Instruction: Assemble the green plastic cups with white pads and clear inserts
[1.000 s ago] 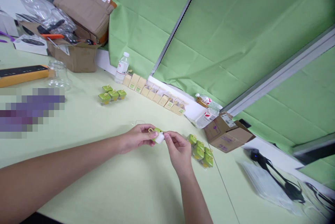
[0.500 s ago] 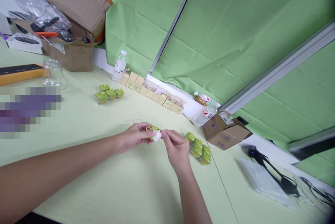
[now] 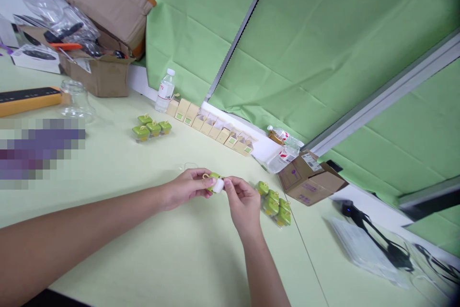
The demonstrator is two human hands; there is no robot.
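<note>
My left hand (image 3: 192,185) is closed around a small green-lidded box (image 3: 216,176) with a pale yellow loop and a white part on its near side. The thumb presses on the green part. Directly to the right, my right hand (image 3: 241,201) is closed, thumb and forefinger pinched at the box's right edge; what lies between those fingertips is too small to make out. Behind my left hand a faint clear object (image 3: 189,166) lies on the table. Several green-lidded clear boxes (image 3: 272,205) stand right of my right hand, and more such boxes (image 3: 154,128) stand farther back left.
A row of small cardboard boxes (image 3: 206,125) runs along the back edge beside an upright water bottle (image 3: 165,90). Lying bottles (image 3: 283,157) and a carton (image 3: 309,177) are at back right. Plastic bags (image 3: 364,249) and black cables (image 3: 381,237) lie farther right.
Both hands keep nearly the same hold on the small box. The whole view has shifted very slightly; nothing was let go or set down.
</note>
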